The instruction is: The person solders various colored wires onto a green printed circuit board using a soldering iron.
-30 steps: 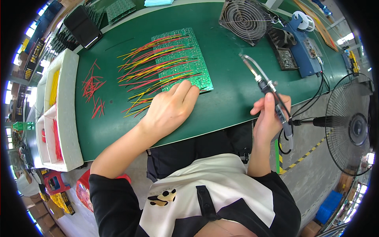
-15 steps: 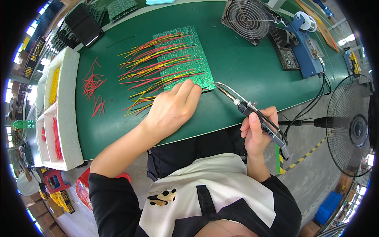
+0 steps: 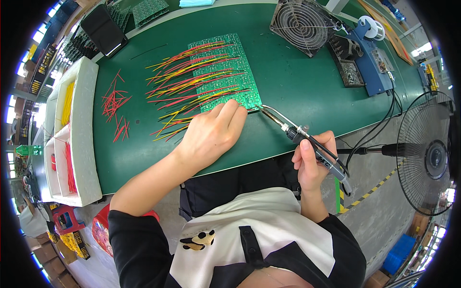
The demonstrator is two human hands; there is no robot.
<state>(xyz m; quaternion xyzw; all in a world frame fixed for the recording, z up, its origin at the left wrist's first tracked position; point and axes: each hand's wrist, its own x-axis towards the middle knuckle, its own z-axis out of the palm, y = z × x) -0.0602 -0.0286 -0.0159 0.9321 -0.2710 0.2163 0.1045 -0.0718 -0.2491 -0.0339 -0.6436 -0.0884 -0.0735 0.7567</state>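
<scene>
My right hand (image 3: 314, 161) grips a soldering iron (image 3: 307, 139) with a curved metal feed tube alongside its tip. That tip meets the lower right corner of a green circuit board panel (image 3: 247, 79). At the panel's near edge, my left hand (image 3: 216, 129) is closed, its fingertips pressed together; what they pinch is hidden beneath them. Rows of red, yellow and black wires (image 3: 177, 86) lie across the panel, and their loose ends reach out to the left over the green mat.
Cut red wires (image 3: 114, 103) lie left on the mat (image 3: 153, 153). Beyond them stands a white foam box (image 3: 89, 139) with yellow and red wires. A small square fan (image 3: 302, 24), a blue solder station (image 3: 367, 62) and a black phone-like device (image 3: 103, 31) sit far back. A pedestal fan (image 3: 432, 153) stands right.
The iron has shifted slightly left and down, its tip now meeting the panel's corner. My left hand keeps its closed pose, nearly still.
</scene>
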